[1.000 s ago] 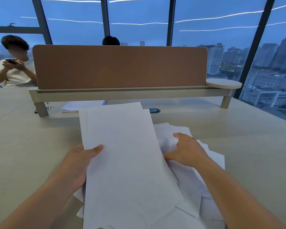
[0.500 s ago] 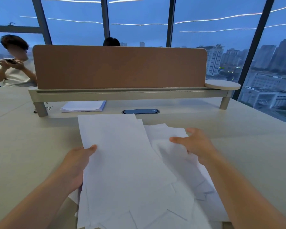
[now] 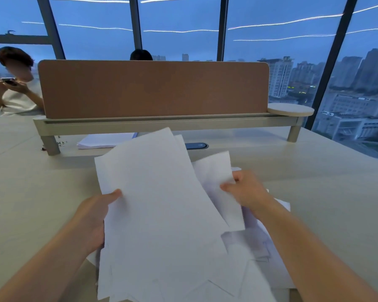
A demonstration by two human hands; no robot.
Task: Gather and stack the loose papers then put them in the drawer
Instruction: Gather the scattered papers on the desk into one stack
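A stack of white papers (image 3: 162, 210) is tilted up over the desk, and my left hand (image 3: 94, 212) grips its left edge with the thumb on top. My right hand (image 3: 247, 192) pinches a single white sheet (image 3: 216, 177) lifted just right of the stack. More loose sheets (image 3: 260, 253) lie spread on the desk under and to the right of both hands. No drawer is in view.
A brown divider panel (image 3: 153, 88) on a grey shelf rail (image 3: 162, 124) crosses the desk ahead. Another pile of paper (image 3: 103, 141) lies under the rail, beside a dark cable port (image 3: 196, 146). A person with a phone (image 3: 13, 83) sits at the far left.
My right hand has picked up one sheet from the loose pile and raised it toward the stack. The stack in my left hand has tipped up and swung slightly right.
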